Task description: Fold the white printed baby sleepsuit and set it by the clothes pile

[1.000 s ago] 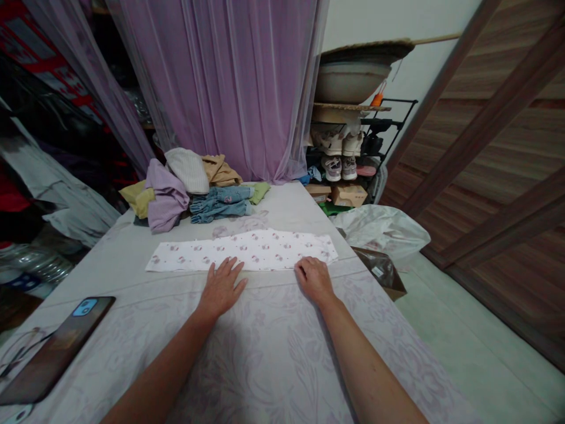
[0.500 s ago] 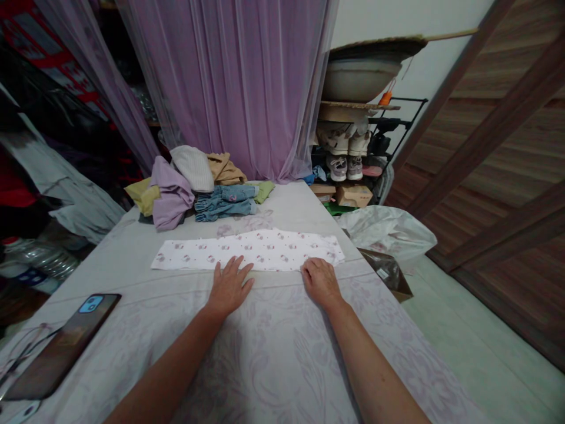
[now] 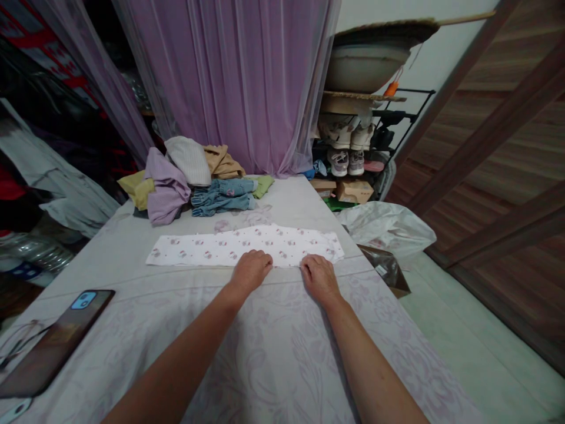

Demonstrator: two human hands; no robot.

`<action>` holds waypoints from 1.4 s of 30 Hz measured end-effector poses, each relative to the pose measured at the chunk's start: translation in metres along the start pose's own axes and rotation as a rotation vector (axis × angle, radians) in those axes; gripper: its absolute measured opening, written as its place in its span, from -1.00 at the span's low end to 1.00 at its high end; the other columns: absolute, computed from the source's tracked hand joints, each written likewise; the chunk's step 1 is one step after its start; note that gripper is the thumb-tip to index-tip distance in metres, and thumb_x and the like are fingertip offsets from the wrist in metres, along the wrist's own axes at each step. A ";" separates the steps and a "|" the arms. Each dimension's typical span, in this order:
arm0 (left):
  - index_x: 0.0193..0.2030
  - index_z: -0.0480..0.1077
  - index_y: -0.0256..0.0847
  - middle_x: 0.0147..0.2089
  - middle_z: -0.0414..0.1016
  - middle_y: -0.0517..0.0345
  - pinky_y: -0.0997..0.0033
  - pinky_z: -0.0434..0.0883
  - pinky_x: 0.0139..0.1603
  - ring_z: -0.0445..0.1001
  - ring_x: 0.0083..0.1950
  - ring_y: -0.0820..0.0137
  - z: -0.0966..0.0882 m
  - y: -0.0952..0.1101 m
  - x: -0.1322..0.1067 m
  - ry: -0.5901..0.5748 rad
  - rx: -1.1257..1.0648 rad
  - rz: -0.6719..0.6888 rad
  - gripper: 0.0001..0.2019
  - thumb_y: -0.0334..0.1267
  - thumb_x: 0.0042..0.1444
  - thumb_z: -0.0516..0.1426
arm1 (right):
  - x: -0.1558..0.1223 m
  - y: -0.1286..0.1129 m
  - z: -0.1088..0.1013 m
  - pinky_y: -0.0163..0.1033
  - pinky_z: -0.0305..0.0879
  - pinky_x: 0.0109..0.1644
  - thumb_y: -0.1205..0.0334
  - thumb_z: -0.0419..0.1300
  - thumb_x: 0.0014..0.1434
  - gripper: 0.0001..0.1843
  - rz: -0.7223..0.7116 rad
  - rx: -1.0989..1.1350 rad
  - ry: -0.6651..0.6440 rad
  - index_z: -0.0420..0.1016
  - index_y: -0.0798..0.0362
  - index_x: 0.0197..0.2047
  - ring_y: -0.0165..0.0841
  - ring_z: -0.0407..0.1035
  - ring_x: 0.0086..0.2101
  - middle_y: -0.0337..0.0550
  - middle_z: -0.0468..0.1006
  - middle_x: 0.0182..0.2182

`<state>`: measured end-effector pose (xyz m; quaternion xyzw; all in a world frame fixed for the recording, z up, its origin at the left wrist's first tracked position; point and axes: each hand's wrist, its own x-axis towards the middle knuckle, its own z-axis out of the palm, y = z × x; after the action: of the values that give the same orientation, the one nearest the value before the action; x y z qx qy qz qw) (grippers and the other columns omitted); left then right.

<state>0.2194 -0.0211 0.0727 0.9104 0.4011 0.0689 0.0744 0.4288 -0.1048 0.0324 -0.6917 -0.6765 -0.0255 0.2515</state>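
Two bare forearms reach forward over a pale, flower-patterned sheet. A long, flat strip of white printed cloth lies just beyond both hands, running crosswise, with its near edge at the fingertips. From the left hand it stretches well out to the left; from the right hand only a short end reaches further right.

The left hand is palm down with fingers curled in at the near edge; the right, a small gap away to its right, is bent in a similar loose curl at that edge. Whether either one pinches the fabric I cannot tell (the knuckles hide the fingertips).

For good handling here, my judgement is light, even pressure from both hands along that edge, so the cloth lies straight without dragging the sheet. The longer stretch beyond the left hand, with nothing holding it down, seems likeliest to skew if one hand pulls harder.

Well ahead and to the left of the left hand is a heap of clothes, with blue denim and a lilac garment. A phone lies leftward and nearer the wearer.
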 end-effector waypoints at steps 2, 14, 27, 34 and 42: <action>-0.19 0.53 -0.12 -0.18 0.57 0.04 0.25 0.36 -0.07 0.47 -0.09 0.24 0.001 -0.001 0.000 -0.013 0.030 0.001 -0.79 -0.20 0.27 0.06 | 0.000 0.000 0.000 -0.18 0.10 -0.06 0.31 0.05 0.29 -0.84 0.008 -0.002 -0.002 0.43 0.02 -0.29 -0.25 0.32 -0.16 -0.09 0.52 -0.24; -0.18 0.48 -0.14 -0.14 0.56 0.05 0.29 0.35 -0.09 0.47 -0.07 0.27 0.000 0.000 -0.001 -0.015 0.000 -0.049 -0.74 -0.20 0.32 -0.03 | 0.000 0.001 0.001 -0.19 0.09 -0.08 0.30 0.06 0.27 -0.85 0.007 -0.008 0.007 0.42 0.01 -0.30 -0.26 0.32 -0.18 -0.12 0.52 -0.28; 0.00 0.46 -0.12 0.00 0.52 0.00 0.17 0.33 0.10 0.42 0.07 0.21 0.011 0.006 -0.007 0.037 0.003 0.016 -0.74 -0.14 0.30 0.03 | 0.001 0.001 -0.003 -0.18 0.14 -0.05 0.29 0.12 0.23 -0.87 0.008 0.011 -0.026 0.51 0.00 -0.27 -0.25 0.35 -0.14 -0.09 0.56 -0.20; 0.37 0.17 -0.05 0.43 0.19 0.06 0.02 0.01 0.44 0.07 0.46 0.25 0.043 0.014 -0.009 0.039 0.005 0.228 -0.51 -0.03 0.37 -0.11 | -0.008 -0.004 0.003 -0.02 0.11 0.24 0.26 0.07 0.30 -0.67 -0.122 0.037 -0.033 0.50 -0.01 0.08 -0.23 0.34 0.13 -0.01 0.54 0.09; 0.33 0.23 0.10 0.43 0.19 0.16 -0.09 0.00 0.44 0.08 0.46 0.21 0.043 0.013 -0.009 0.029 0.036 0.213 -0.56 -0.02 0.36 -0.09 | -0.015 0.042 -0.008 -0.02 0.17 0.23 0.24 0.05 0.30 -0.70 0.077 -0.066 0.063 0.58 0.01 -0.04 -0.21 0.39 0.07 0.00 0.59 0.02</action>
<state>0.2310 -0.0402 0.0323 0.9480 0.3041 0.0825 0.0445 0.4704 -0.1198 0.0207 -0.7239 -0.6400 -0.0599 0.2506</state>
